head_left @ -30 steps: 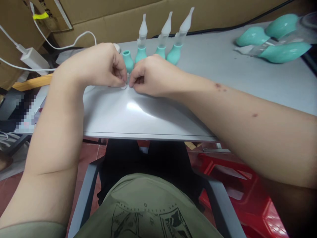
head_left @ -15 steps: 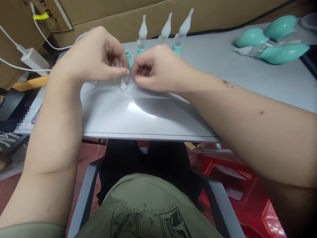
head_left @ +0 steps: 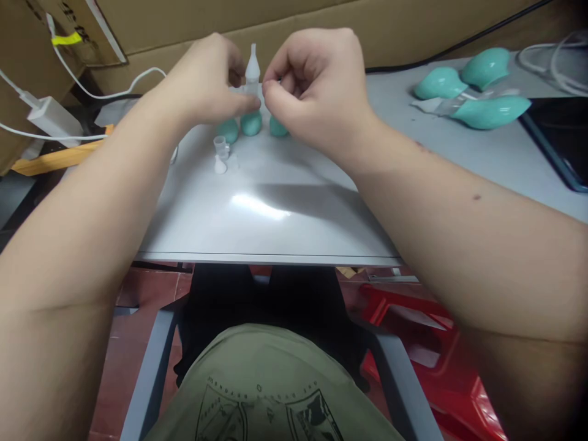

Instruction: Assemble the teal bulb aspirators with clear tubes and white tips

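A nasal aspirator (head_left: pixel 252 67) stands upright with a teal bulb, a clear middle piece and a white pointed tip. My left hand (head_left: pixel 206 86) is closed around its middle, the thumb crossing in front of the neck. My right hand (head_left: pixel 321 86) is just to the right, fingers curled and pinched close to the clear piece; what lies in them is hidden. Teal bulbs show on either side, one (head_left: pixel 228 130) below my left hand and one (head_left: pixel 278 127) partly behind my right hand. Nearer me lie a small clear cup-like piece (head_left: pixel 221 146) and a white tip (head_left: pixel 220 165).
At the right of the grey table (head_left: pixel 275 233), several teal aspirators (head_left: pixel 491 111) lie in a pile. A dark phone-like device (head_left: pixel 560 141) is beside them. A white charger (head_left: pixel 55 119) with cables is at the left, and cardboard (head_left: pixel 294 24) stands behind.
Both hands have moved away from me, from above the loose pieces to the upright aspirator. The small clear piece and white tip are now uncovered. The view has shifted slightly.
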The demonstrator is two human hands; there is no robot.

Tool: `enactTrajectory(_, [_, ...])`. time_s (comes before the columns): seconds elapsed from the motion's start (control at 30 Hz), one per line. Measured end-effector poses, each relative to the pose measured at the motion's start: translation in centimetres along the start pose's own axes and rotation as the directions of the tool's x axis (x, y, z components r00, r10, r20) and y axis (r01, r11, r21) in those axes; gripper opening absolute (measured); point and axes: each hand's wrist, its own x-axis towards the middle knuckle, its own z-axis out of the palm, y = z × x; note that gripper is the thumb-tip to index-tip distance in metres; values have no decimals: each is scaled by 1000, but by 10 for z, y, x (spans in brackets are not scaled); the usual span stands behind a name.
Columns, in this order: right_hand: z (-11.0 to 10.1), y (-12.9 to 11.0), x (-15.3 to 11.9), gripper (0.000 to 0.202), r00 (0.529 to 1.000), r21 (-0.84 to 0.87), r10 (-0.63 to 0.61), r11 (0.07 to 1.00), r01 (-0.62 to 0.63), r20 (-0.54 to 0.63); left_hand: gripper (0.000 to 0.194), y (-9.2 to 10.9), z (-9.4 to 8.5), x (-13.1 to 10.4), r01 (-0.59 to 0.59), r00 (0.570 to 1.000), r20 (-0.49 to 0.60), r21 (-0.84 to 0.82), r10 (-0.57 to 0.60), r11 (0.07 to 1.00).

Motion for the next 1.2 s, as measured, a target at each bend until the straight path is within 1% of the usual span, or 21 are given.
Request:
enactTrajectory(0.03, [1,0,0,23,1000,-4,3,1000,-3,1,26,0,3,2,-9,1000,3,3,9,1000])
enactTrajectory(0.07, [1,0,1,24,1000,-9,8,1000,-8,6,30,0,5,3,-23,1000,4,5,23,1000])
enactTrajectory(0.17, [5,1,2,25,999,-20,33,999,-33,-5,54,-2,13,1,-48,999,-14,-31,48,998])
enactTrajectory(0.23, [7,3,2,26,999,-9,38,999,-38,-25,59,-3,16,-3,-68,997,-41,-71,66,995])
enactTrajectory(0.3, [8,5,1,24,998,10,38,999,-37,-45,55,-3,17,-9,-110,992,-65,-93,104,990])
enactTrajectory(0.4, [6,6,0,17,997,43,53,998,-50,-64,42,-2,15,-16,-204,975,-110,-84,194,975])
enactTrajectory(0.47, [5,5,1,21,996,71,74,995,-71,-51,30,-1,13,-19,-267,957,-122,-7,264,964])
enactTrajectory(0.53, [5,5,1,28,996,104,83,991,-80,-25,19,0,12,-20,-302,934,-158,130,320,944])
enactTrajectory(0.6, [7,6,2,30,999,142,39,989,-34,-32,21,1,14,-19,-297,913,-201,273,356,915])
enactTrajectory(0.67, [10,5,2,27,998,145,-34,989,42,-58,22,3,18,-17,-265,889,-265,366,373,892])
enactTrajectory(0.73, [12,1,1,23,995,144,-62,987,73,-80,14,3,23,-14,-241,859,-336,401,387,884])
enactTrajectory(0.83, [12,-7,-1,22,994,154,-25,987,41,-106,13,0,26,-13,-257,819,-409,365,402,895])
enactTrajectory(0.87, [11,-10,-2,21,992,145,-18,989,36,-123,17,-3,26,-13,-283,826,-389,340,408,897])
enactTrajectory(0.93, [9,-15,-2,17,986,97,-26,994,42,-167,28,-9,26,-12,-325,815,-407,267,412,907])
enactTrajectory(0.97, [7,-17,-2,16,983,75,-25,996,39,-183,34,-12,27,-12,-369,821,-371,237,435,899])
enactTrajectory(1.03, [6,-20,0,17,983,58,12,998,-1,-183,40,-19,28,-9,-457,810,-323,175,489,872])
enactTrajectory(1.07, [7,-21,1,20,984,68,44,997,-33,-171,41,-21,29,-7,-494,801,-299,160,519,855])
enactTrajectory(1.1, [8,-21,3,22,983,93,77,994,-62,-165,42,-24,30,-5,-519,786,-298,158,542,840])
enactTrajectory(1.17, [13,-20,6,26,978,182,134,978,-104,-162,49,-27,31,-1,-541,760,-306,190,573,819])
enactTrajectory(1.2, [16,-18,8,28,975,238,153,965,-113,-160,53,-28,32,-1,-543,754,-303,211,583,813])
